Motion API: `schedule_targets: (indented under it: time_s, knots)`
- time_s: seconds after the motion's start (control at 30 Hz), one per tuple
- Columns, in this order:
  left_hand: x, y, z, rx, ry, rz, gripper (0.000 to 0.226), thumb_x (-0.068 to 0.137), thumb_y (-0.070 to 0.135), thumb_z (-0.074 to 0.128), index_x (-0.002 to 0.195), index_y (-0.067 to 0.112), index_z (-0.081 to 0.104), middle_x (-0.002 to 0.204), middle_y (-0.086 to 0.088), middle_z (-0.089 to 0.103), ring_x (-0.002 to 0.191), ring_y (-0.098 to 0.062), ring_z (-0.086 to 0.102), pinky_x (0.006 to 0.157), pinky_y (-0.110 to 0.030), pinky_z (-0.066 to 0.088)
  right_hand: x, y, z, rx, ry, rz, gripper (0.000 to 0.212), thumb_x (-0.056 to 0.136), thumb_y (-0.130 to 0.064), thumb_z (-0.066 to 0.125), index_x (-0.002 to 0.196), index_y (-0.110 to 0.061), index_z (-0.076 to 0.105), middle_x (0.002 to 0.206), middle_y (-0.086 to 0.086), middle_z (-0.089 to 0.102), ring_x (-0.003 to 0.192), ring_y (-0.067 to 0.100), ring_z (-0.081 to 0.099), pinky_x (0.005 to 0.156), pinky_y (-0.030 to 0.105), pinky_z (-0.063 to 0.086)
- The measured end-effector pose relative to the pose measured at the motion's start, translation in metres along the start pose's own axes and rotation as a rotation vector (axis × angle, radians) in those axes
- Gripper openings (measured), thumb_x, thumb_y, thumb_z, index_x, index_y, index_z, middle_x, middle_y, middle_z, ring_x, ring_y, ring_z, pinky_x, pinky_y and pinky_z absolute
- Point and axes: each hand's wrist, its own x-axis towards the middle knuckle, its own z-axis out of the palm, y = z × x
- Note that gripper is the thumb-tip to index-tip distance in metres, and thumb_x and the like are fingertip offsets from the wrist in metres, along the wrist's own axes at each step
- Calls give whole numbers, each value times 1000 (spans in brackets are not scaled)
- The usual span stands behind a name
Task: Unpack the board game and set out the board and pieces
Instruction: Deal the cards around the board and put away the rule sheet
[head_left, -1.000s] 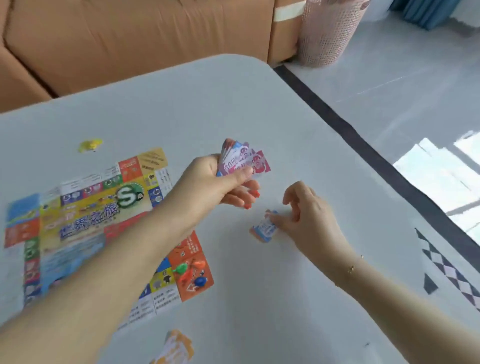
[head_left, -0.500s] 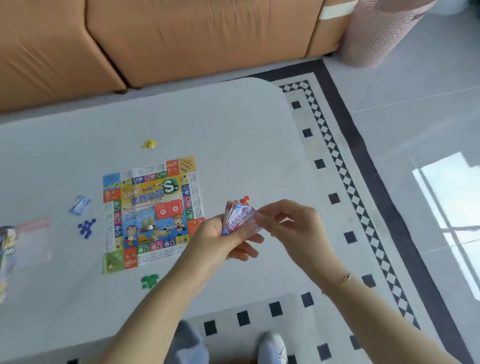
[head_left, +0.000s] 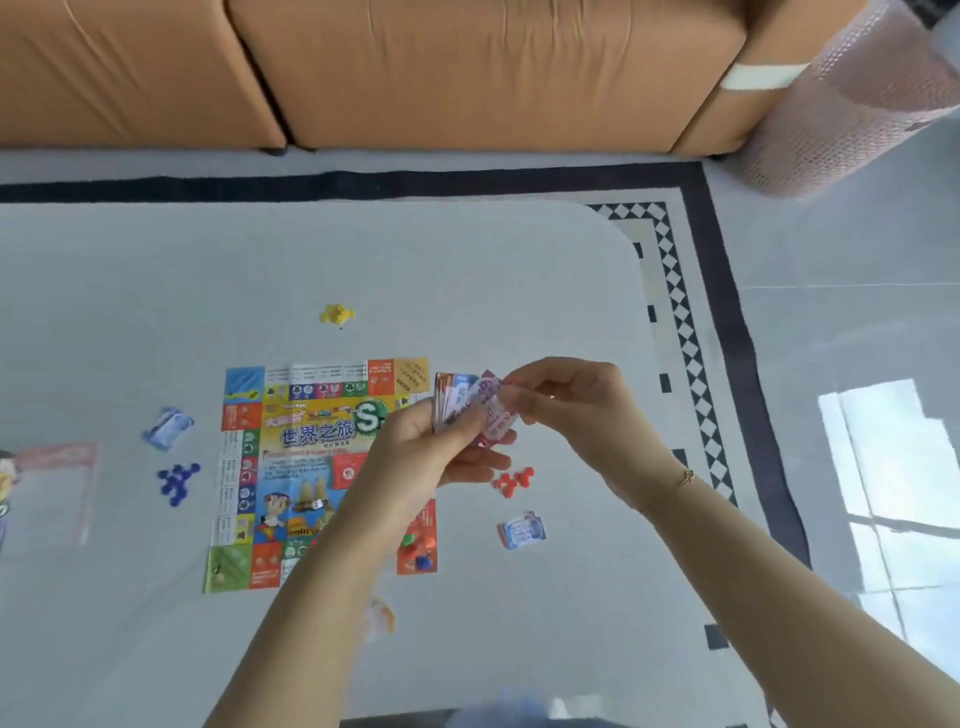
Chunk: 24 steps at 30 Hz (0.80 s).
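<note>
The colourful game board (head_left: 291, 467) lies flat on the grey table (head_left: 467, 270). My left hand (head_left: 431, 447) holds a fanned stack of small play-money notes (head_left: 457, 402) above the board's right edge. My right hand (head_left: 571, 410) pinches the top pink note (head_left: 493, 415) of that stack. Around the board lie piles of yellow pieces (head_left: 336, 314), blue pieces (head_left: 177, 483) and red pieces (head_left: 511, 480). One small stack of blue notes (head_left: 522, 530) lies right of the board, another blue stack (head_left: 169, 427) left of it. A few coloured pawns (head_left: 418, 551) stand on the board's lower right corner.
An empty clear bag (head_left: 57, 488) lies at the table's left edge. A pale card (head_left: 379, 616) lies below the board. An orange sofa (head_left: 415, 73) stands behind the table, a pink mesh basket (head_left: 852, 104) at its right. The rug's chequered border (head_left: 691, 353) runs past the table's right edge.
The view has pulled back and risen. My right hand left the blue note stack on the table and came up to the notes in my left hand.
</note>
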Motion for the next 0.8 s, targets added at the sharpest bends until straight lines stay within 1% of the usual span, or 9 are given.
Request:
schedule_targets:
  time_s: [0.1, 0.2, 0.33, 0.43, 0.53, 0.6, 0.67, 0.73, 0.8]
  knots:
    - [23, 11, -14, 29, 66, 13, 20, 92, 17, 57, 105, 5, 64, 91, -13, 74, 73, -24, 72, 59, -24, 57, 33, -6, 7, -37, -1, -9, 7, 80, -13, 73, 84, -6, 73, 80, 10, 71, 67, 12, 57, 68, 23, 49]
    - [54, 18, -34, -5, 147, 18, 18, 93, 20, 56, 103, 9, 64, 89, -8, 75, 71, -23, 72, 58, -22, 56, 83, -10, 17, -85, -2, 15, 6, 81, -12, 71, 83, -7, 74, 79, 14, 70, 66, 15, 52, 67, 27, 47]
    - [83, 13, -55, -56, 291, 27, 12, 94, 18, 55, 93, 8, 62, 72, -2, 71, 57, -15, 67, 53, -21, 54, 159, -5, 36, -181, -86, 47, 5, 82, -10, 70, 81, -7, 73, 79, 16, 66, 68, 16, 52, 66, 26, 47]
    - [104, 4, -72, -71, 433, -2, 20, 94, 18, 55, 77, 8, 57, 56, 2, 60, 45, -10, 56, 50, -23, 47, 224, 10, 58, -294, -154, 56, 3, 81, -10, 70, 78, -9, 72, 73, 11, 63, 63, 15, 50, 63, 28, 44]
    - [123, -2, -82, -281, 487, -75, 23, 94, 16, 54, 72, 11, 50, 54, 1, 52, 41, -8, 48, 45, -19, 40, 278, 32, 72, -483, -158, 16, 5, 80, -13, 71, 80, -8, 74, 64, -3, 62, 56, 8, 49, 57, 21, 39]
    - [130, -2, -84, -427, 491, -87, 20, 95, 13, 53, 75, 12, 48, 53, 1, 49, 41, -9, 45, 43, -18, 38, 304, 46, 81, -566, -187, 3, 12, 81, -16, 71, 84, -5, 75, 74, 1, 67, 64, 12, 56, 59, 23, 43]
    - [137, -1, -86, -514, 505, -107, 18, 96, 12, 50, 77, 11, 50, 55, -1, 47, 44, -11, 43, 41, -18, 38, 325, 60, 87, -635, -183, -34, 10, 83, -17, 68, 85, -9, 74, 86, 6, 71, 75, 17, 62, 66, 25, 48]
    - [142, -5, -88, -627, 522, -136, 22, 97, 13, 44, 77, 8, 52, 55, -4, 47, 47, -13, 42, 41, -18, 38, 337, 69, 94, -744, -172, -120, 10, 84, -17, 63, 82, -15, 73, 87, 1, 71, 78, 18, 63, 67, 28, 52]
    - [143, -11, -90, -704, 538, -149, 26, 97, 14, 39, 78, 6, 54, 52, -5, 49, 43, -14, 44, 41, -19, 39, 344, 76, 98, -857, -180, -242, 14, 84, -16, 58, 76, -16, 70, 86, 0, 69, 76, 18, 61, 65, 30, 50]
